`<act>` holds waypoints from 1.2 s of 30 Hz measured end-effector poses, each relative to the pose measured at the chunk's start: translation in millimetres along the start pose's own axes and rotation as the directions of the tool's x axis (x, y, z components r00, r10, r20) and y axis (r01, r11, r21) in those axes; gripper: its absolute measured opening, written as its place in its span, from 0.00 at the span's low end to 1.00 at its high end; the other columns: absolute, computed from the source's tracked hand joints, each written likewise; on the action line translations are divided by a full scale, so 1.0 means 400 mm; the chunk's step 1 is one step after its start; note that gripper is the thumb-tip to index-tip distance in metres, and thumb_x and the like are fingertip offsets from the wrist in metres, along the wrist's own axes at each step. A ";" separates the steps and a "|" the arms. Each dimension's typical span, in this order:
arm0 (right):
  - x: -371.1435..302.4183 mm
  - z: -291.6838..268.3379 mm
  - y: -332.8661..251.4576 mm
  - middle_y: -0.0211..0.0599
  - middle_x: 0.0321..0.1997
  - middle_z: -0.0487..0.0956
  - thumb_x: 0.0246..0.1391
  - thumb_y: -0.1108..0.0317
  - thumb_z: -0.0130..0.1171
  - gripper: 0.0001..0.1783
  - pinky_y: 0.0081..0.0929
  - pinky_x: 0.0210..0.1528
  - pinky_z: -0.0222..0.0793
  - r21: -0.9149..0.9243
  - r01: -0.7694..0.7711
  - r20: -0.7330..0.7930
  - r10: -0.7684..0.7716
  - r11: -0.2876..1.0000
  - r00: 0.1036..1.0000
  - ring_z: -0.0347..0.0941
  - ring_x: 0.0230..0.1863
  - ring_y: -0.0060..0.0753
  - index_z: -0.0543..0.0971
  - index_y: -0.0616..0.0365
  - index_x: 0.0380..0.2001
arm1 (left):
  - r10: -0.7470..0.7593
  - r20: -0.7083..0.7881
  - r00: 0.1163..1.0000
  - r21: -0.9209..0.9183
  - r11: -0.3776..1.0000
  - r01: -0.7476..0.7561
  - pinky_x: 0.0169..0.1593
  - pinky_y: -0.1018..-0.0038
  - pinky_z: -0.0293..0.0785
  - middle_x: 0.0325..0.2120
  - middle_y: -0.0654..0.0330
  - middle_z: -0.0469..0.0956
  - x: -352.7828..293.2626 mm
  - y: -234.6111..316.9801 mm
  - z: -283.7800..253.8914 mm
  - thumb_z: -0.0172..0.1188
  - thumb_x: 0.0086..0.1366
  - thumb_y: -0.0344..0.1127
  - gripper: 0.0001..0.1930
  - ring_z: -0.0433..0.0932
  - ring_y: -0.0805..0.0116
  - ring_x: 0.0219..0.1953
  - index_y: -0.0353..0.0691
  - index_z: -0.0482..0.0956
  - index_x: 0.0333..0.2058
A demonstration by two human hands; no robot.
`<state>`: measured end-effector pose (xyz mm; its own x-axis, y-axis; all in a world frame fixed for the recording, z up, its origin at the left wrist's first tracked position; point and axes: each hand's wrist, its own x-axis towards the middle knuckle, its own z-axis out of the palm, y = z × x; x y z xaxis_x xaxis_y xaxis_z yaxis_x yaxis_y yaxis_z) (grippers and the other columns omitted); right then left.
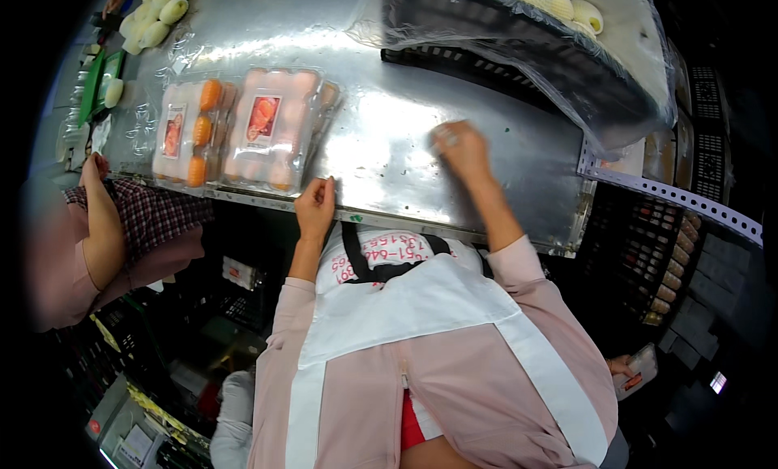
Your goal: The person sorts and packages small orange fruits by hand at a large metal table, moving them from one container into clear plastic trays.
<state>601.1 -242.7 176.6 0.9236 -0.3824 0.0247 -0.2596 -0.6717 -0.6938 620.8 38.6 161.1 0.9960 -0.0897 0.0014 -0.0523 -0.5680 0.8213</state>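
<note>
Brightly lit metal table (381, 145), with a plastic-draped black crate (506, 55) at far right and netted fruit (162, 19) at far left; dark room around, with black crates (707, 96) to the right. Clear fruit packs (261, 153) side by side on the table's left. Left hand (314, 203) at the front edge, near the closer pack, fingers curled together; right hand (463, 149) above bare metal, fingers bent inward, blurred. Impossible to tell whether pinching anything.
</note>
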 end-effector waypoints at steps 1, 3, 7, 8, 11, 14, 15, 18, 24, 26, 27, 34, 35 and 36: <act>0.031 -0.058 0.051 0.44 0.32 0.76 0.40 0.63 0.59 0.13 0.33 0.39 0.68 -0.031 -0.104 -0.111 0.100 0.994 0.989 0.73 0.34 0.44 0.77 0.58 0.29 | -0.009 -0.008 1.000 0.022 1.000 0.009 0.16 0.82 0.57 0.08 0.64 0.66 -0.004 -0.001 0.000 0.56 0.55 0.33 0.10 0.60 0.82 0.11 0.35 0.71 0.19; 0.084 -0.161 0.219 0.46 0.32 0.75 0.41 0.63 0.58 0.13 0.34 0.38 0.67 -0.133 -0.251 -0.159 0.229 0.959 0.960 0.72 0.35 0.45 0.76 0.59 0.30 | -0.032 -0.010 0.999 0.019 0.999 0.032 0.16 0.82 0.57 0.08 0.64 0.65 -0.003 0.000 0.005 0.56 0.55 0.33 0.10 0.61 0.81 0.11 0.35 0.72 0.19; 0.030 -0.080 0.204 0.48 0.32 0.74 0.44 0.68 0.53 0.09 0.35 0.40 0.65 -0.338 -0.083 -0.306 -0.025 0.937 0.952 0.70 0.36 0.46 0.76 0.58 0.30 | -0.005 -0.033 0.999 0.013 1.000 0.005 0.16 0.81 0.58 0.08 0.63 0.66 0.008 0.000 0.012 0.56 0.54 0.34 0.10 0.62 0.80 0.11 0.35 0.72 0.20; 0.001 -0.034 0.141 0.44 0.34 0.74 0.43 0.69 0.55 0.08 0.34 0.41 0.65 -0.375 0.049 -0.262 -0.156 0.926 0.953 0.69 0.36 0.46 0.76 0.57 0.30 | -0.009 -0.044 0.999 0.029 1.000 0.010 0.16 0.81 0.58 0.08 0.63 0.66 0.009 0.009 0.011 0.56 0.54 0.34 0.10 0.62 0.80 0.11 0.35 0.72 0.19; -0.082 0.054 -0.015 0.42 0.32 0.74 0.42 0.71 0.54 0.09 0.34 0.40 0.65 -0.191 0.187 -0.062 -0.202 0.963 0.977 0.69 0.35 0.43 0.76 0.57 0.31 | -0.031 -0.077 0.997 0.021 0.999 0.033 0.16 0.81 0.59 0.08 0.62 0.66 0.006 0.001 0.012 0.56 0.54 0.34 0.10 0.62 0.80 0.11 0.35 0.72 0.19; -0.081 0.051 -0.086 0.44 0.34 0.73 0.38 0.73 0.56 0.15 0.34 0.40 0.66 0.060 0.153 0.277 -0.164 0.986 0.947 0.68 0.38 0.44 0.73 0.59 0.34 | 0.006 -0.094 0.996 0.018 1.000 -0.005 0.17 0.84 0.56 0.08 0.67 0.63 0.010 0.012 0.014 0.56 0.55 0.33 0.11 0.58 0.85 0.13 0.34 0.70 0.18; -0.071 0.047 -0.109 0.44 0.35 0.72 0.38 0.73 0.56 0.16 0.33 0.40 0.66 0.061 0.170 0.357 -0.180 0.984 0.917 0.68 0.39 0.43 0.73 0.60 0.36 | -0.001 -0.096 0.995 0.020 1.000 0.003 0.17 0.84 0.56 0.08 0.67 0.63 0.009 0.012 0.014 0.56 0.55 0.33 0.11 0.58 0.85 0.13 0.34 0.70 0.18; -0.037 0.105 -0.103 0.41 0.39 0.71 0.39 0.77 0.53 0.15 0.31 0.41 0.66 0.084 0.430 0.281 -0.435 0.899 0.855 0.66 0.41 0.41 0.73 0.60 0.36 | -0.005 -0.070 0.998 0.020 1.000 0.006 0.17 0.80 0.61 0.08 0.60 0.67 0.011 0.009 0.015 0.57 0.53 0.33 0.09 0.64 0.77 0.11 0.36 0.71 0.19; -0.096 0.117 -0.087 0.36 0.39 0.71 0.36 0.82 0.48 0.20 0.28 0.40 0.67 0.107 0.572 0.392 -0.563 0.814 0.728 0.65 0.42 0.37 0.73 0.56 0.37 | 0.044 -0.075 0.996 0.040 0.998 -0.041 0.16 0.81 0.59 0.08 0.62 0.66 0.009 0.010 0.017 0.57 0.53 0.33 0.09 0.62 0.79 0.11 0.36 0.72 0.18; -0.121 0.113 -0.084 0.33 0.39 0.72 0.33 0.82 0.49 0.21 0.27 0.40 0.67 0.185 0.568 0.426 -0.586 0.802 0.689 0.66 0.41 0.36 0.74 0.54 0.36 | 0.061 -0.084 0.995 0.031 0.998 -0.058 0.16 0.83 0.57 0.07 0.64 0.65 0.008 0.005 0.022 0.58 0.53 0.33 0.10 0.59 0.83 0.11 0.36 0.71 0.18; -0.138 0.105 -0.078 0.33 0.39 0.72 0.33 0.82 0.49 0.21 0.27 0.40 0.67 0.185 0.566 0.429 -0.584 0.804 0.689 0.66 0.41 0.36 0.74 0.54 0.36 | 0.073 -0.083 0.994 0.041 0.997 -0.070 0.16 0.83 0.57 0.08 0.64 0.65 0.008 0.003 0.023 0.58 0.53 0.33 0.10 0.60 0.82 0.11 0.36 0.71 0.18; -0.201 -0.002 -0.049 0.36 0.37 0.74 0.39 0.77 0.52 0.17 0.32 0.40 0.65 0.202 0.287 0.646 -0.348 0.936 0.679 0.69 0.40 0.39 0.74 0.53 0.36 | 0.138 -0.010 0.990 0.149 0.980 -0.135 0.16 0.76 0.62 0.08 0.62 0.68 0.015 0.013 0.014 0.57 0.52 0.35 0.09 0.68 0.68 0.10 0.40 0.72 0.17; -0.197 -0.017 -0.030 0.36 0.37 0.74 0.39 0.77 0.52 0.17 0.32 0.40 0.65 0.199 0.281 0.647 -0.341 0.939 0.682 0.69 0.40 0.39 0.74 0.53 0.36 | 0.137 -0.004 0.991 0.146 0.980 -0.135 0.16 0.76 0.62 0.08 0.62 0.68 0.013 0.012 0.013 0.57 0.52 0.35 0.09 0.68 0.68 0.10 0.40 0.72 0.17; -0.185 -0.038 -0.008 0.37 0.37 0.74 0.39 0.76 0.53 0.17 0.32 0.39 0.66 0.197 0.205 0.766 -0.281 0.959 0.579 0.70 0.38 0.40 0.74 0.53 0.37 | 0.153 -0.005 0.988 0.158 0.976 -0.151 0.16 0.75 0.62 0.08 0.62 0.68 0.013 0.014 0.014 0.57 0.52 0.36 0.09 0.69 0.68 0.10 0.41 0.72 0.16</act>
<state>529.4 -221.9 187.9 0.8233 0.4532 -0.3416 -0.0038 -0.5975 -0.8019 625.3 30.2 162.7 0.9765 -0.1716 0.1302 -0.2126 -0.6705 0.7108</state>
